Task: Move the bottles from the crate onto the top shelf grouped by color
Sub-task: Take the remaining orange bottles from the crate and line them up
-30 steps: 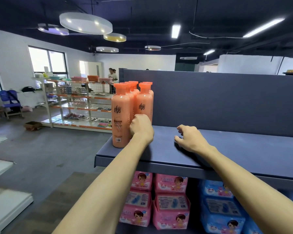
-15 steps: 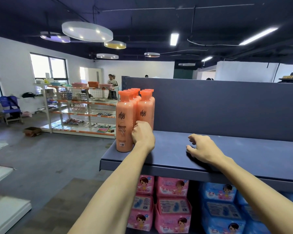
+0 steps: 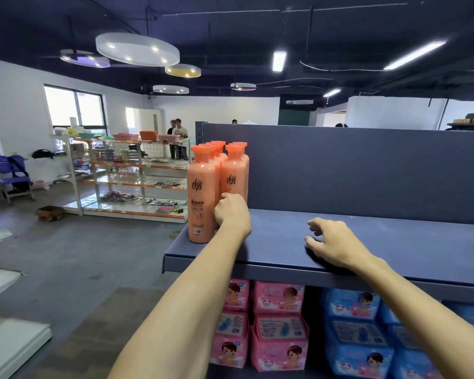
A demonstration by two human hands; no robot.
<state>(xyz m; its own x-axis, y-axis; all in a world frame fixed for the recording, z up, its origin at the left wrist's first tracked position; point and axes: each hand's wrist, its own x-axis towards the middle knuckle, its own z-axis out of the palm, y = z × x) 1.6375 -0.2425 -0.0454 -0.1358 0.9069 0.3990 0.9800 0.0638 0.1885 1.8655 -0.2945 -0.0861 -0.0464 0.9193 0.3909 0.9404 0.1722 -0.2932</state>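
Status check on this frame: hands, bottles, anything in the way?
Left hand grips an orange bottle low, right hand rests empty on the top shelf. Orange bottles upright together at shelf's left end. Crate not in view.

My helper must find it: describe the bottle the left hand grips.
On the dark blue top shelf, orange plastic bottles cluster at the left end. The wanted bottle heads the right-hand row; alone among them, the left hand grips its base.

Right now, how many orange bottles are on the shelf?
6 by their caps: four in the left row, two in the right row, whose front bottle the left hand holds, at the shelf's left end. Others may hide.
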